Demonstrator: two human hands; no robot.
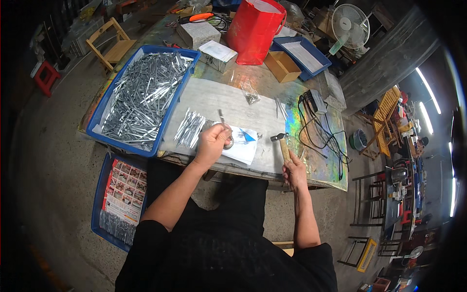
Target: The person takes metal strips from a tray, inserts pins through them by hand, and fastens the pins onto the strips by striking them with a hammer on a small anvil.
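Note:
My right hand is closed round the wooden handle of a hammer, its metal head resting on or just above the grey sheet that covers the table. With its fingers closed, my left hand pinches a thin metal strip that sticks up past the fingertips. Under that hand lies a white paper with a blue patch, and a round metal piece shows partly beside the fingers. A row of loose metal strips lies just left of my left hand.
A blue tray heaped with metal strips stands at the left; another blue bin sits below it. Small parts in a clear bag lie farther back. Black cables coil at the right. A red bag and cardboard box stand behind.

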